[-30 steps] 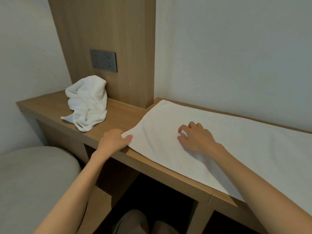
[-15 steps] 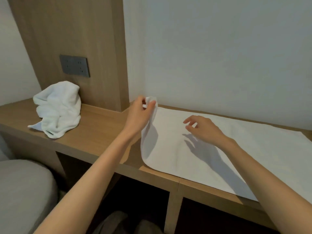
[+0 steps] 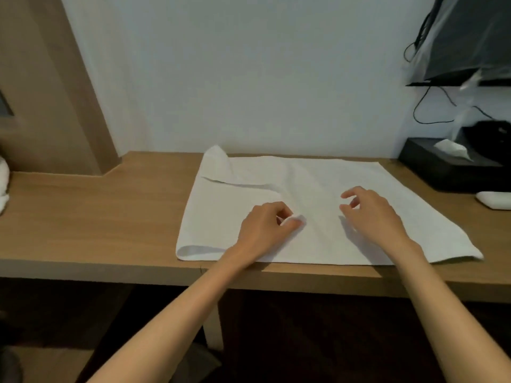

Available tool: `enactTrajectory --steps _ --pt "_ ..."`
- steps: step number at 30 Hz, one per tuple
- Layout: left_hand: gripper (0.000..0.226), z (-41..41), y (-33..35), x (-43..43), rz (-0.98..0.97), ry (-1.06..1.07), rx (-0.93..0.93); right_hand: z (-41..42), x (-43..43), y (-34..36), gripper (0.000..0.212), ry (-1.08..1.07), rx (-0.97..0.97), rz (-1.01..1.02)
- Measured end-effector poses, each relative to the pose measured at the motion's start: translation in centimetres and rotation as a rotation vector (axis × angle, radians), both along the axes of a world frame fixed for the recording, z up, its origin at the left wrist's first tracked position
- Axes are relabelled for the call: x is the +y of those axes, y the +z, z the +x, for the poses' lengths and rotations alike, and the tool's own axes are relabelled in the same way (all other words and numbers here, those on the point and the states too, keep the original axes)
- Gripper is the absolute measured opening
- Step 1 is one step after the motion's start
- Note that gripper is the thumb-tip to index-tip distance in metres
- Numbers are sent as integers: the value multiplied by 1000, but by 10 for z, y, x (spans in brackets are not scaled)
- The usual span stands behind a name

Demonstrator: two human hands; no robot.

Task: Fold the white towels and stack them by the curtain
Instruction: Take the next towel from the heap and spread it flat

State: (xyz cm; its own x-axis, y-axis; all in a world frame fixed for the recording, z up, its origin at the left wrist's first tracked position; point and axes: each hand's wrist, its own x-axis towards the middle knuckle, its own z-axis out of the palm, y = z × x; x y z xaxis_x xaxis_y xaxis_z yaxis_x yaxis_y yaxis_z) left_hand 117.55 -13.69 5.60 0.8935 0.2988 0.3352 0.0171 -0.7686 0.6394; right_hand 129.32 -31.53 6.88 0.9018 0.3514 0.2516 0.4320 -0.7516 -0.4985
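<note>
I record the white towel (image 3: pixel 401 194) on the tabletop (image 3: pixel 96 217) with its left end, merely lifted half a second ago, now doubled over, the left hand (image 3: pixel 262 228) pinching its corner mid-cloth, the right hand (image 3: pixel 378 217) hovering with fingers loosely apart; first fold judged nearly laid

The white towel (image 3: pixel 318 211) is lying spread across the centre-right of the frame, its left end doubling over onto itself and its far-left corner curling up. My left hand (image 3: pixel 262 228) is pinching the folded-over corner. A second white towel (image 3: pixel 3 186) is peeking in, bunched, at the left edge.
</note>
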Motion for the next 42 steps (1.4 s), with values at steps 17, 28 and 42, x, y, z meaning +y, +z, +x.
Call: enactTrajectory --steps 17,28,42 --pt "25 4 -5 -6 150 65 -7 -7 -107 -29 61 -611 -31 -3" --pt "23 0 12 1 -324 81 -223 -12 -46 -1 14 -26 -19 556" --pt "32 5 61 59 -523 182 -534 -36 105 77 9 596 -108 465"
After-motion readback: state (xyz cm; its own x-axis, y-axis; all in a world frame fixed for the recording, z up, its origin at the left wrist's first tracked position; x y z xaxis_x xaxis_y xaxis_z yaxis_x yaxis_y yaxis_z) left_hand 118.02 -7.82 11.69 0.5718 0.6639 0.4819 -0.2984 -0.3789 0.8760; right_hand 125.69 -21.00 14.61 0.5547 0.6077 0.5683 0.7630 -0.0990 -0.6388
